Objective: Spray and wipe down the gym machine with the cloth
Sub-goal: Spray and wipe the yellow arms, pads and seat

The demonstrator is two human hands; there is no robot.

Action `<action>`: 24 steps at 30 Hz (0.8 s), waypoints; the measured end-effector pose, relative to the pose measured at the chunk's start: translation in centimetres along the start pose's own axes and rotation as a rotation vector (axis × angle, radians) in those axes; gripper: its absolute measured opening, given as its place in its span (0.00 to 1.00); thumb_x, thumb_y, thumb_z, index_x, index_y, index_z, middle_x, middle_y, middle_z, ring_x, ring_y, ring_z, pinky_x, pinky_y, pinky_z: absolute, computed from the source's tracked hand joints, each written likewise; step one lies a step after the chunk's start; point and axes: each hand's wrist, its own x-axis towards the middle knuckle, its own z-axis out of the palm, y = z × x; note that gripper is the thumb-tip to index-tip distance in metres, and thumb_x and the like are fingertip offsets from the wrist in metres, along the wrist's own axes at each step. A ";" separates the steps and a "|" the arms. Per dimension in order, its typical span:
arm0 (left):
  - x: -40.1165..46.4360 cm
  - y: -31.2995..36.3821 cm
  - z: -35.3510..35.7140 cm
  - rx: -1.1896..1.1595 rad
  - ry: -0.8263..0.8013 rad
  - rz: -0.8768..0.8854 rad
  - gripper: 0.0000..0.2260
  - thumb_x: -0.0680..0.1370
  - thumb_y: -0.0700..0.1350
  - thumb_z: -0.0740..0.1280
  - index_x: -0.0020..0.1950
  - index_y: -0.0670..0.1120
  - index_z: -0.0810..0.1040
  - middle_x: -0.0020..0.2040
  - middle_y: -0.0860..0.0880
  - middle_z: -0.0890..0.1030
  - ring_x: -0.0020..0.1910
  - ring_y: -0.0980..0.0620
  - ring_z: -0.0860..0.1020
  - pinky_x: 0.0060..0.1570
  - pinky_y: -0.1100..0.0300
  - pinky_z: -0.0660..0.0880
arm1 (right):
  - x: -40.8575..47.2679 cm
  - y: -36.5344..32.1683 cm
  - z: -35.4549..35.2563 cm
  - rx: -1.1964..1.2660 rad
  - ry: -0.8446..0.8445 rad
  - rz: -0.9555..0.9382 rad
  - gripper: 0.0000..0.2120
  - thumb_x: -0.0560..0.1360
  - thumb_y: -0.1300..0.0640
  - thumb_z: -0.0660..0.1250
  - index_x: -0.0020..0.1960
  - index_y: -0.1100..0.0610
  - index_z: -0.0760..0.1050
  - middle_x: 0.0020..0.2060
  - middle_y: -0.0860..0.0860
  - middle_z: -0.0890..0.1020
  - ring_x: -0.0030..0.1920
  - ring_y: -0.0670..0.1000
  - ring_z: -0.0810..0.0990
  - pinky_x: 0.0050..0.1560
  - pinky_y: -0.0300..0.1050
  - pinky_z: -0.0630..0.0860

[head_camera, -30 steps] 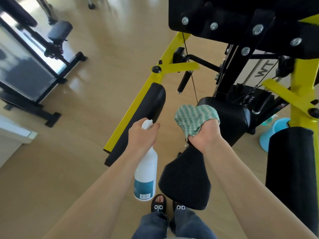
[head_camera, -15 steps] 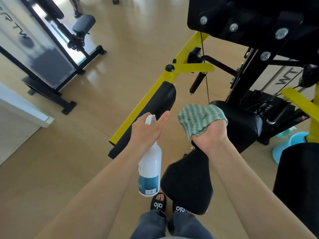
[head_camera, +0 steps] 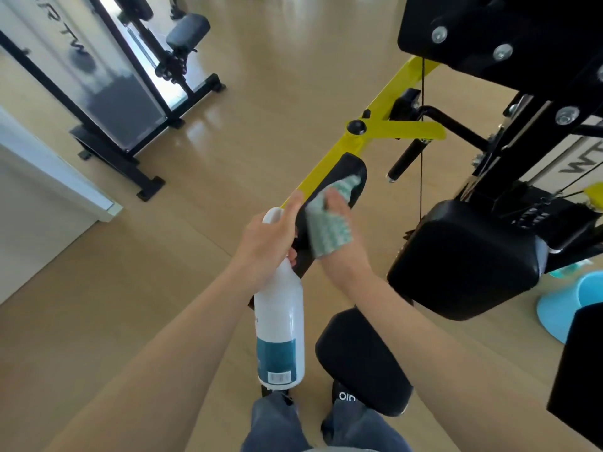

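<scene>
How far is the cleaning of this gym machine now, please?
Nothing shows as finished; no pad looks visibly wet or wiped. In hand: the right hand presses the green cloth on the left arm pad, while the left hand holds the spray bottle. The back pad and seat seem left.

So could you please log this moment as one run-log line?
left hand: holds spray bottle | right hand: presses cloth on arm pad | phase: wiping
</scene>
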 end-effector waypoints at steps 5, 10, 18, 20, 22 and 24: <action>1.8 0.2 -2.4 -0.114 -0.117 -0.117 0.29 0.78 0.72 0.60 0.42 0.45 0.71 0.35 0.46 0.74 0.24 0.51 0.71 0.31 0.58 0.72 | 2.3 1.9 4.2 -0.296 0.121 -0.421 0.29 0.84 0.52 0.60 0.79 0.66 0.59 0.79 0.61 0.59 0.81 0.60 0.52 0.79 0.61 0.52; 3.3 -0.1 -3.0 -0.152 -0.188 -0.179 0.32 0.78 0.73 0.59 0.42 0.43 0.74 0.36 0.43 0.74 0.24 0.49 0.71 0.35 0.55 0.74 | 9.0 4.8 1.5 -0.363 0.123 -0.250 0.32 0.81 0.61 0.59 0.81 0.64 0.50 0.81 0.59 0.51 0.81 0.58 0.46 0.81 0.54 0.45; 4.6 0.1 -2.9 -0.105 -0.244 -0.217 0.38 0.79 0.73 0.57 0.42 0.38 0.79 0.32 0.43 0.72 0.21 0.48 0.70 0.31 0.58 0.74 | 10.1 2.3 1.3 -0.221 0.061 0.087 0.33 0.83 0.47 0.38 0.81 0.65 0.45 0.81 0.60 0.48 0.81 0.58 0.44 0.81 0.52 0.47; 4.6 0.2 -3.2 -0.065 -0.271 -0.200 0.37 0.80 0.73 0.55 0.44 0.38 0.81 0.34 0.42 0.72 0.23 0.49 0.72 0.29 0.61 0.75 | 4.9 1.0 3.3 -0.214 0.091 -0.031 0.32 0.83 0.49 0.40 0.81 0.66 0.47 0.81 0.60 0.48 0.81 0.59 0.45 0.80 0.55 0.52; 4.5 0.4 -3.4 0.003 -0.272 -0.197 0.37 0.81 0.72 0.53 0.50 0.39 0.82 0.35 0.44 0.76 0.25 0.51 0.75 0.23 0.67 0.72 | 0.0 0.0 5.1 -0.232 0.079 -0.170 0.29 0.85 0.52 0.46 0.81 0.66 0.48 0.81 0.61 0.51 0.81 0.60 0.50 0.79 0.59 0.56; 4.4 0.5 -3.5 0.016 -0.272 -0.209 0.37 0.82 0.71 0.52 0.56 0.38 0.82 0.34 0.44 0.75 0.22 0.53 0.75 0.19 0.69 0.69 | -1.6 -0.2 5.9 -0.256 0.043 -0.239 0.28 0.86 0.52 0.48 0.81 0.64 0.48 0.81 0.60 0.52 0.81 0.60 0.51 0.79 0.59 0.56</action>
